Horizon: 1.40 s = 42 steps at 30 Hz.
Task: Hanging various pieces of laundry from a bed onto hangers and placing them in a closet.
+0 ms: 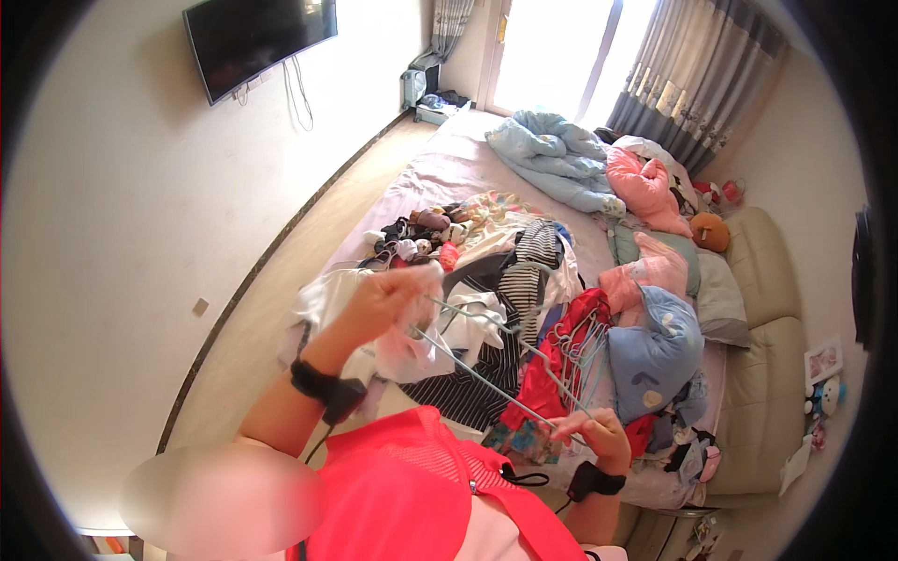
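Observation:
A pale wire clothes hanger (477, 368) is stretched between my two hands, above the heap of clothes. My left hand (393, 301) grips one end of it, together with a thin white garment (414, 354) that hangs below the fingers. The other end lies in my right hand (596, 431), with the fingers bent round the wire. Under the hanger are a black garment with white stripes (466, 386) and a white piece of clothing (477, 315). Several more hangers (579, 343) lie in a bunch on red cloth (537, 379), beyond my right hand.
The bed (449, 161) bears rolled dark and white clothes (428, 228), a light blue quilt (554, 154), a pink quilt (645, 182) and a blue pillow (659, 357). A beige padded headboard (758, 393) borders the right side. An open suitcase (438, 109) stands by the window.

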Tool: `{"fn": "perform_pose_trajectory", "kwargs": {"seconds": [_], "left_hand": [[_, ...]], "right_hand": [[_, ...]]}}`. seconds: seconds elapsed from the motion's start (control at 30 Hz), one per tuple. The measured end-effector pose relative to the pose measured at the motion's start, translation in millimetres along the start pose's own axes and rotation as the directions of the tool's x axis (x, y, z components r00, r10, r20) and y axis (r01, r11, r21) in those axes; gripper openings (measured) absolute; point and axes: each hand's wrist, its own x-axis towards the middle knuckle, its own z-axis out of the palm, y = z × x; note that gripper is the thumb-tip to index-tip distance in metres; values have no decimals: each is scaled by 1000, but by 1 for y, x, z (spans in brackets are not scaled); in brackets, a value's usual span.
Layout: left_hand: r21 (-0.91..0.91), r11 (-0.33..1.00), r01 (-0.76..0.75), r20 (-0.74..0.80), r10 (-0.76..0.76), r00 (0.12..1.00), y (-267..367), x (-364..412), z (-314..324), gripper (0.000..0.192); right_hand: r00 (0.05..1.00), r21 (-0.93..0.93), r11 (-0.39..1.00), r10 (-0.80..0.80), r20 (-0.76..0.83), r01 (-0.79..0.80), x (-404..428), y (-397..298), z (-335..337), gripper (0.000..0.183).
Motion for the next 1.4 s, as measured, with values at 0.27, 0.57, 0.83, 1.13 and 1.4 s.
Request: {"fn": "perform_pose_trajectory", "kwargs": {"seconds": [0.27, 0.57, 0.83, 1.13, 1.4], "left_hand": [[388, 741, -548, 267, 479, 836, 52, -7, 21, 37], [666, 348, -661, 297, 689, 662, 77, -1, -2, 27], [655, 463, -597, 209, 648, 733, 91, -2, -2, 12], [501, 695, -516, 4, 595, 804, 113, -1, 1, 15], [498, 756, -425, -34, 507, 861, 106, -10, -2, 15]], "right_hand": [[989, -79, 990, -106, 106, 115, 55, -17, 25, 33], [959, 4, 975, -221, 180, 224, 61, -34, 22, 42], [978, 276, 939, -204, -29, 204, 77, -23, 29, 48], [915, -29, 999, 22, -402, -37, 133, 34, 54, 25], [939, -561, 814, -60, -338, -150, 171, 60, 84, 25]]}}
